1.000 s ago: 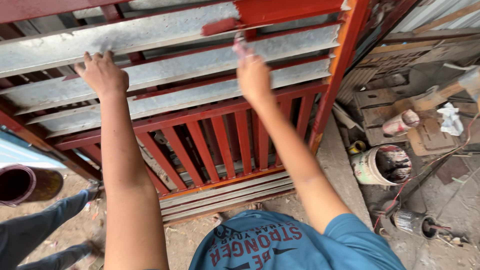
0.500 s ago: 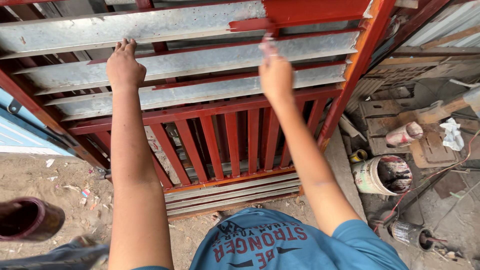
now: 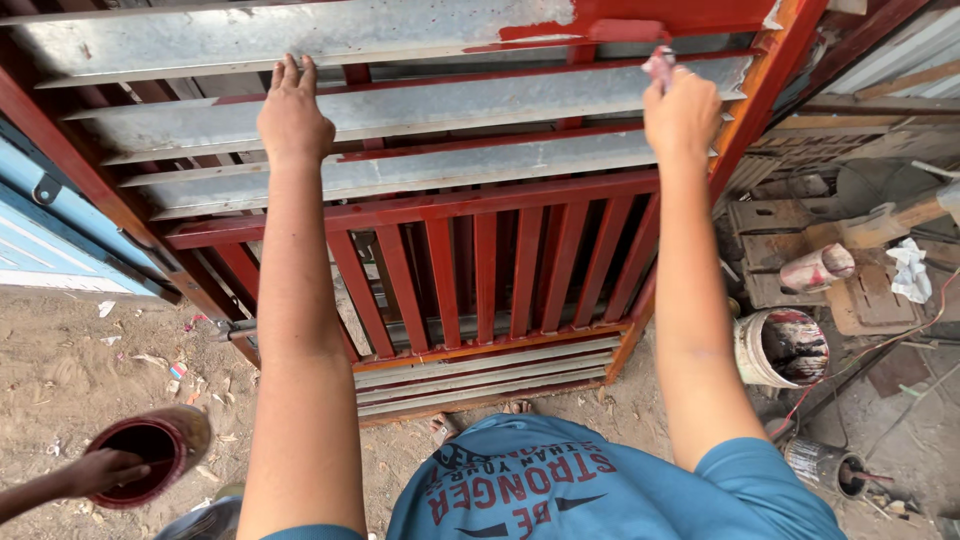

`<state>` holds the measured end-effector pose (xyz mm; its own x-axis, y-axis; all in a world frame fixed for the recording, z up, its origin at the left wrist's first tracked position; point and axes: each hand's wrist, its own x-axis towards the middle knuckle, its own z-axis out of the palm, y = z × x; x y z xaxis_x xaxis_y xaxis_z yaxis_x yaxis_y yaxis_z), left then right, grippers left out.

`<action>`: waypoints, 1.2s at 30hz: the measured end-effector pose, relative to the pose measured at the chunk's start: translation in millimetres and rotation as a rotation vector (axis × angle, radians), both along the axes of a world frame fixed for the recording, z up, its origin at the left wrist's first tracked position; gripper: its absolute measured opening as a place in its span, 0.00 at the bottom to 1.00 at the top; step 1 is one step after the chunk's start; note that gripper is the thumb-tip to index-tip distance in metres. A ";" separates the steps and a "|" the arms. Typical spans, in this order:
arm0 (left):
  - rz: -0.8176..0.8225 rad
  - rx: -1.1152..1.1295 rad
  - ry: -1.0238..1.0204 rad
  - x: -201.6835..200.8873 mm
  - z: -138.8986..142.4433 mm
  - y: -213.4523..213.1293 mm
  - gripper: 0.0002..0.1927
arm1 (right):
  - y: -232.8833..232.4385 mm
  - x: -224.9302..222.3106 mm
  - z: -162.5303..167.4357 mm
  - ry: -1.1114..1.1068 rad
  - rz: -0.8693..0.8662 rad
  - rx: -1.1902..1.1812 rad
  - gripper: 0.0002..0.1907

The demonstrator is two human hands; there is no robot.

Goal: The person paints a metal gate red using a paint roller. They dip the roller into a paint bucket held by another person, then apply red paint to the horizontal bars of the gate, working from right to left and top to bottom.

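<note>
Change: since the earlier frames the right hand (image 3: 683,112) has moved to the right along the gate (image 3: 480,260), closer to the red frame post (image 3: 770,90); the left hand (image 3: 293,115) has stayed at about the same place on the slats; at the bottom left another person's hand (image 3: 105,468) with a can (image 3: 150,455) has come into view
Left hand: palm flat on a grey slat (image 3: 400,105), fingers spread out and straight, reaching up to the slat above; it clasps nothing
Right hand: fingers closed tight around a brush (image 3: 660,66); only its red-stained tip shows above the fist, and it touches the edge of a grey slat just under the painted patch (image 3: 640,22)
Gate: metal, standing tilted; upper slats are mostly bare grey, with red only at the top right; the bars (image 3: 490,265) in the middle and the frame are already red; lowest slats are grey
Other person: hand rests on the rim of the dark red can, well apart from the gate
Bucket: a white bucket (image 3: 780,348) smeared with red paint stands on the ground just right of the gate foot, below the right forearm
Near bucket: a paint-stained tin (image 3: 817,268) lies on its side; a white rag (image 3: 910,270) is beside it
Ground: sandy, with small litter at left
Shirt: blue, with red print, at the bottom edge
</note>
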<state>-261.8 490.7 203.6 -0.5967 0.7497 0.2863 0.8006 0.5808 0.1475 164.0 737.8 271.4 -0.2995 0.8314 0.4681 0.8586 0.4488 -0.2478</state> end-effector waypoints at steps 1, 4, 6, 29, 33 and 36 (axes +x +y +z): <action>0.002 -0.005 -0.012 -0.7 -0.4 -0.7 0.43 | 0.9 -3.1 1.8 0.028 -0.011 -0.040 0.15; -0.005 -0.001 -0.004 -3.1 -1.9 -2.5 0.41 | -11.7 -33.9 0.9 0.087 0.015 -0.099 0.14; -0.014 0.013 0.029 -4.9 -4.0 -2.6 0.41 | -32.1 -65.4 -4.4 0.097 0.116 -0.060 0.12; -0.037 0.048 0.032 -20.8 -14.0 3.2 0.38 | -3.7 -71.9 -71.8 0.273 0.070 0.074 0.23; -0.048 0.028 0.021 -14.4 -12.8 6.8 0.39 | -23.0 -69.9 -95.1 0.347 0.077 -0.011 0.25; -0.056 -0.016 0.000 -11.6 -6.8 9.8 0.42 | -28.7 -56.1 -101.1 0.223 0.092 0.073 0.28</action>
<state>-273.4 500.5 196.8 -0.5538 0.7862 0.2744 0.8318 0.5375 0.1388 107.9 709.1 170.3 -0.2553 0.7668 0.5890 0.7409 0.5465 -0.3904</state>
